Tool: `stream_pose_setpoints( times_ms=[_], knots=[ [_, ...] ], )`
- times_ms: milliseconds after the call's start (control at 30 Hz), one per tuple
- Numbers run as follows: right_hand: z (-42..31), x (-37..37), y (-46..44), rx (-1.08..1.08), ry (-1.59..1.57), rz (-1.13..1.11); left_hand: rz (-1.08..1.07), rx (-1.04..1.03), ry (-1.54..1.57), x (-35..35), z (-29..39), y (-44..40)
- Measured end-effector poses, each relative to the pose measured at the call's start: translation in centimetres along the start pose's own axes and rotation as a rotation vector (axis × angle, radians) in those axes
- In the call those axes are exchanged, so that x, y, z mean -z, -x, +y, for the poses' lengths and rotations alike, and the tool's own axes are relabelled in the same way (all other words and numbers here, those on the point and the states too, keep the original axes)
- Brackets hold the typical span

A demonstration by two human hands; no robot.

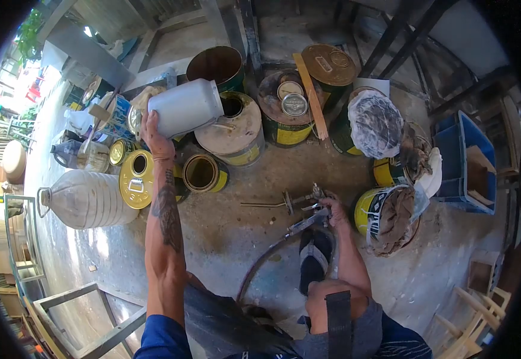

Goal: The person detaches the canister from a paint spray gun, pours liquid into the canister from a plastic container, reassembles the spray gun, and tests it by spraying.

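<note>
My left hand is wrapped round the lower end of a grey metal spray gun cup. The cup lies tilted on its side, its mouth to the right, above a pale-topped drum with a round opening. No liquid can be seen coming out of it. Low on the right, my right hand grips a spray gun. From the gun's round cup lid a thin metal tube points left. An air hose curves down from the gun toward my feet. Both hands are closed.
An open can, a yellow-lidded can and a large clear plastic bottle stand left. Behind are several drums and a wooden stick. Plastic-covered containers and a blue crate stand right. A metal frame lies lower left.
</note>
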State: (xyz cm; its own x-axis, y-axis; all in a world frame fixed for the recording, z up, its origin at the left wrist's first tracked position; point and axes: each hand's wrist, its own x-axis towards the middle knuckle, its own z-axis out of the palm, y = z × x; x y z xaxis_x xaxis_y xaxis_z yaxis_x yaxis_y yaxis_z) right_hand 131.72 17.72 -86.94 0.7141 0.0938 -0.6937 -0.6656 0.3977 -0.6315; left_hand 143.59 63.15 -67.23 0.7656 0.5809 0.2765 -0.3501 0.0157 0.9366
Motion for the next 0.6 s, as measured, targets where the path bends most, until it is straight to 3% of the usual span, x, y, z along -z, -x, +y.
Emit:
stream_pose_setpoints(
  times_ms=[200, 400, 500, 600],
  knots=[
    [0.0, 0.1, -0.2, -0.002, 0.024, 0.004, -0.002, 0.034, -0.142, 1.1, -0.8, -0.9],
    [0.0, 0.3, 0.0, -0.021, -0.011, -0.015, -0.066, 0.019, -0.014, -0.3, 0.2, -0.3],
    [0.1, 0.5, -0.4, -0.018, -0.005, -0.057, -0.030, -0.111, -0.346, 0.2, 0.0, -1.4],
    [0.2, 0.7, -0.6, -0.009, 0.028, -0.071, -0.107, -0.096, -0.229, 0.0, -0.2, -1.7]
  ],
)
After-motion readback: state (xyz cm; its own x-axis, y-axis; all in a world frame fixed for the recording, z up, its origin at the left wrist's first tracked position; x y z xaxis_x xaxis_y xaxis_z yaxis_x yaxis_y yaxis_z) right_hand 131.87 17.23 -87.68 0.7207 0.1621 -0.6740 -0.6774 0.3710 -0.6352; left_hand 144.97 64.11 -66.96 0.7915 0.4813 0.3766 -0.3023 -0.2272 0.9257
